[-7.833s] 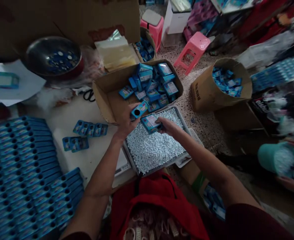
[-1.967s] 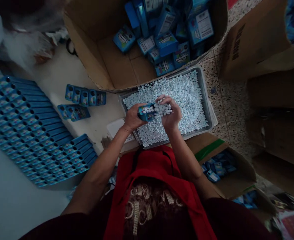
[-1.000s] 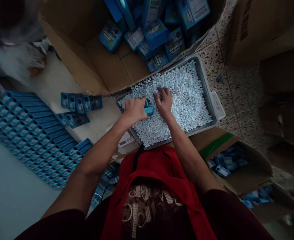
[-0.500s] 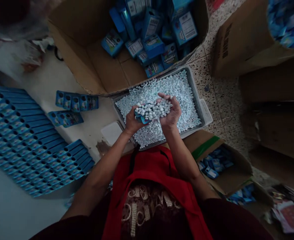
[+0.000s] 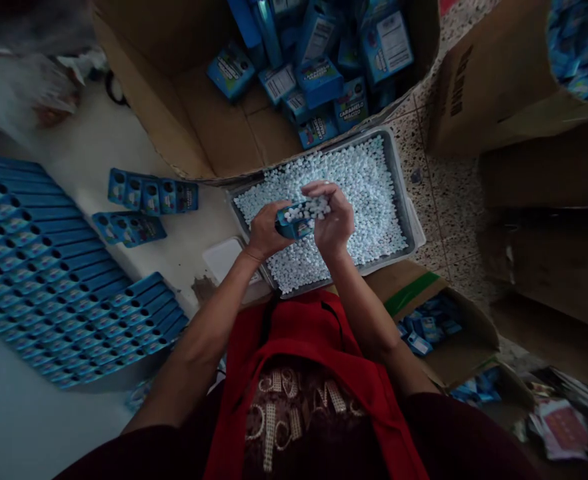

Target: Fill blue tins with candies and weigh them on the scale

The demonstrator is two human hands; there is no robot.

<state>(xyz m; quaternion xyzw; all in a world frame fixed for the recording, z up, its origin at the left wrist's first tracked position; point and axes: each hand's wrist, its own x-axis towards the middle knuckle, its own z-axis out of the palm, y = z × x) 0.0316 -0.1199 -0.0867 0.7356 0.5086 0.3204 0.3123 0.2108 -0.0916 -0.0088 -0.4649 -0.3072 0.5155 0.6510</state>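
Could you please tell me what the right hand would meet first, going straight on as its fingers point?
Probably the box in the left hand; the right hand faces it, though depth is unclear.

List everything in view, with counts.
Tray: 1, grey, centre
Pellets: many, whitish, in tray
Held box: 1, blue, above tray
Large carton: 1, brown, beyond tray
Loose boxes: many, blue, inside large carton
Stacked boxes: many, blue, far left
Box rows: 2, blue, on whitish table
Lettered carton: 1, brown, upper right
Taped carton: 1, brown, lower right
Plastic wrap: uncounted, clear, upper left
Clutter: uncountable, mixed, lower right
Apron: 1, red, bottom centre
Left hand: 1, bare, around held box
Right hand: 1, bare, cupping pellets
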